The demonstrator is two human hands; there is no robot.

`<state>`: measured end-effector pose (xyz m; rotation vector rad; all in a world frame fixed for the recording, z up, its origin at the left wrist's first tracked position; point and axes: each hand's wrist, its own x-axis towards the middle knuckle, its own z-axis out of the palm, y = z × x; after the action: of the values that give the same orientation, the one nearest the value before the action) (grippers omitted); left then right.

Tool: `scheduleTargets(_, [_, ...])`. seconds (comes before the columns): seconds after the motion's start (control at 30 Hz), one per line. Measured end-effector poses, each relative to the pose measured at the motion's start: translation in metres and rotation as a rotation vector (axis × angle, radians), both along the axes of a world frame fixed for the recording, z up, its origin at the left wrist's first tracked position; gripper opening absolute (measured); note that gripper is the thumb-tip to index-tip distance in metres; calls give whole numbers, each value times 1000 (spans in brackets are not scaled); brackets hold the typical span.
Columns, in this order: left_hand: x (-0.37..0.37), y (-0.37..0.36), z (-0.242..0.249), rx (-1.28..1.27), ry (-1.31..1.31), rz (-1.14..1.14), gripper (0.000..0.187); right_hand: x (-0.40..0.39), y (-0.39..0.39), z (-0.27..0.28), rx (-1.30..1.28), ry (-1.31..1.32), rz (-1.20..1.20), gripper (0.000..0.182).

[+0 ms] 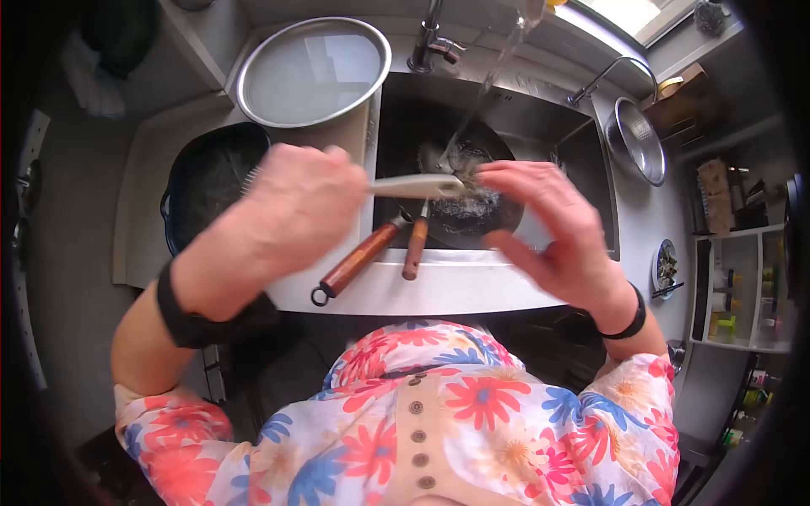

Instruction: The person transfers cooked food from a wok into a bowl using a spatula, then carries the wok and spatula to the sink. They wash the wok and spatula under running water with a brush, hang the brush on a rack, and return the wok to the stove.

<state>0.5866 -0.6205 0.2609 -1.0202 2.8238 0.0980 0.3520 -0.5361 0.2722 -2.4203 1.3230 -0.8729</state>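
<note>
My left hand (308, 207) is closed in a fist around a light-coloured handle (413, 186), which points right over the sink (564, 152). Thin bristles show at the fist's left side, so it looks like a brush. Beside the handle's far end is my right hand (561, 228), fingers and thumb apart and slightly blurred. A small greyish-green clump by its fingertips is too smeared to name. Below both hands a dark wok (498, 139) sits in the sink with water running into it. Its wooden handle (363, 261) and a second, shorter wooden handle (415, 249) rest over the front rim.
A large round silver-rimmed lid or tray (384, 63) lies behind left. Left of the sink stands a dark blue pot (166, 202). The faucet (429, 42) rises at the back. On the right are a metal colander (637, 143) and a plate with food (666, 268).
</note>
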Motion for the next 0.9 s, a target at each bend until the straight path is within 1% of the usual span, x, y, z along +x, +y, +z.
scheduleTargets(0.03, [-22, 7, -4, 96, -34, -28, 7, 1, -1, -7, -31, 135, 29, 40])
scheduleTargets(0.1, [-57, 18, -19, 167, 57, -75, 8, -5, -2, -26, 133, 319, 80, 35])
scheduleTargets(0.13, [-71, 22, -28, 103, 32, -122, 10, -14, -3, -37, 137, 309, 81, 35])
scheduleTargets(0.17, [-81, 25, -38, 108, 25, -120, 10, -25, -6, -50, 251, 298, 56, 30])
scheduleTargets(0.2, [-91, 27, -48, 80, 177, -60, 14, -36, -10, -62, 367, 289, 33, 26])
scheduleTargets(0.23, [-101, 32, -60, 47, 330, 4, 19, -51, -12, -75, 369, 288, 40, 26])
scheduleTargets(0.27, [-107, 37, -73, 22, 391, 82, 32, -71, -14, -85, 486, 286, -81, 23])
scheduleTargets(0.3, [-110, 43, -85, 24, 387, 86, 32, -90, -18, -98, 602, 285, -204, 20])
scheduleTargets(0.37, [-112, 59, -110, 140, 272, 201, 40, -137, -29, -130, 775, 412, -315, 28])
scheduleTargets(0.4, [-111, 65, -130, 145, 271, 214, 40, -158, -33, -150, 772, 414, -329, 29])
scheduleTargets(0.43, [-109, 69, -153, 121, 195, 257, 41, -178, -39, -170, 768, 414, -344, 29])
scheduleTargets(0.47, [-108, 71, -166, 97, 122, 298, 42, -193, -47, -188, 797, 382, -333, 31])
scheduleTargets(0.5, [-108, 73, -167, 103, 124, 309, 42, -200, -57, -204, 800, 389, -322, 31])
scheduleTargets(0.57, [-110, 75, -163, 227, 103, 439, 32, -206, -74, -222, 773, 493, -369, 32])
scheduleTargets(0.6, [-110, 75, -159, 257, 89, 476, 37, -205, -82, -228, 764, 500, -353, 33])
scheduleTargets(0.63, [-107, 75, -154, 268, 88, 488, 37, -201, -90, -234, 773, 507, -340, 33])
scheduleTargets(0.7, [-99, 75, -143, 266, 127, 426, 36, -193, -102, -252, 760, 530, -377, 33])
scheduleTargets(0.73, [-99, 75, -137, 263, 136, 412, 31, -189, -104, -266, 769, 542, -360, 33])
scheduleTargets(0.77, [-100, 75, -137, 277, 142, 429, 31, -183, -103, -283, 767, 368, -292, 34])
scheduleTargets(0.8, [-101, 73, -137, 332, 121, 458, 36, -170, -104, -284, 761, 193, -223, 34])
scheduleTargets(0.83, [-101, 73, -139, 386, 101, 482, 43, -162, -92, -283, 824, 180, -144, 34])
scheduleTargets(0.87, [-99, 73, -142, 344, 96, 460, 42, -150, -80, -274, 823, 253, -123, 33])
scheduleTargets(0.9, [-98, 73, -144, 354, 111, 471, 42, -144, -73, -264, 821, 330, -103, 33])
